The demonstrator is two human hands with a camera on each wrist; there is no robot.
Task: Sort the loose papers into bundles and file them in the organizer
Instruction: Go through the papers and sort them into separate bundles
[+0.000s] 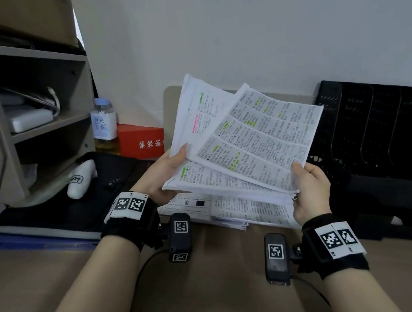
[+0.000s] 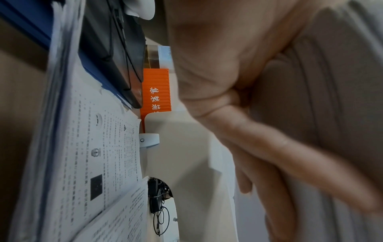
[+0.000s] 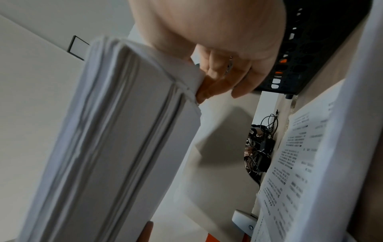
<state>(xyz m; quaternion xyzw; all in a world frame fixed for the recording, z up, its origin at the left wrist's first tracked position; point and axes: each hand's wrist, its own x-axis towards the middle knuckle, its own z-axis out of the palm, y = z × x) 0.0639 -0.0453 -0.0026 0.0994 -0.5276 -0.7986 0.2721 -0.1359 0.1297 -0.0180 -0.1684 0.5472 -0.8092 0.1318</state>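
I hold a fanned bundle of printed sheets with green and pink highlights above the desk. My left hand grips its left edge, thumb on top of the lower sheets. My right hand pinches the near right corner of the top sheets; the right wrist view shows the bundle's edge between thumb and fingers. Under the bundle, more loose papers lie in a stack on the desk, also seen as printed pages in the left wrist view. A black mesh organizer with upright dividers stands at the right against the wall.
At the left stands a wooden shelf unit with a bottle, a red box and a white device before it. A black pad and blue folders lie at the left. The brown desk stretches in front.
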